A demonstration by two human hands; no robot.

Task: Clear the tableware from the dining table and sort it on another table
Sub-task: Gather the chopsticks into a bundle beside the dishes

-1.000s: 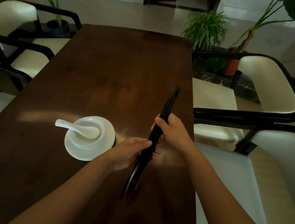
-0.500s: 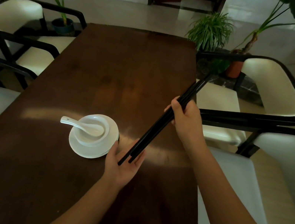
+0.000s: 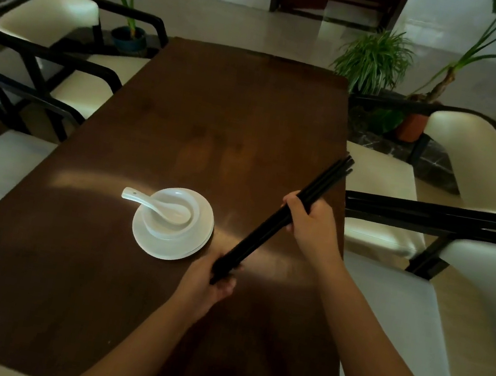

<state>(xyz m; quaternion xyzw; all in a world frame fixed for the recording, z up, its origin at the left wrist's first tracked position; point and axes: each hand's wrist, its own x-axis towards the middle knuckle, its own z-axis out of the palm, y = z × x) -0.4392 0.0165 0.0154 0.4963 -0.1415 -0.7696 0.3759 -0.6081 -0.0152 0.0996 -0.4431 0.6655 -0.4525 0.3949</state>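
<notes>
A bundle of black chopsticks [image 3: 270, 224] slants above the dark wooden dining table [image 3: 220, 111], tips pointing up and to the right. My right hand [image 3: 310, 221] grips the bundle near its middle. My left hand [image 3: 211, 283] closes around its lower end. Left of the hands, a white bowl [image 3: 170, 214] stands on a stack of white plates [image 3: 194, 244], and a white spoon [image 3: 152, 203] lies in the bowl with its handle pointing left.
Cream chairs with black frames line both long sides: one at the right [image 3: 471, 179] and one at the far left [image 3: 48, 20]. Potted plants [image 3: 376, 58] stand on the floor beyond the table's far end.
My left hand, flat under the chopstick ends half a second ago, has closed around them. The bundle has tilted and dropped lower, and both hands hold it.
</notes>
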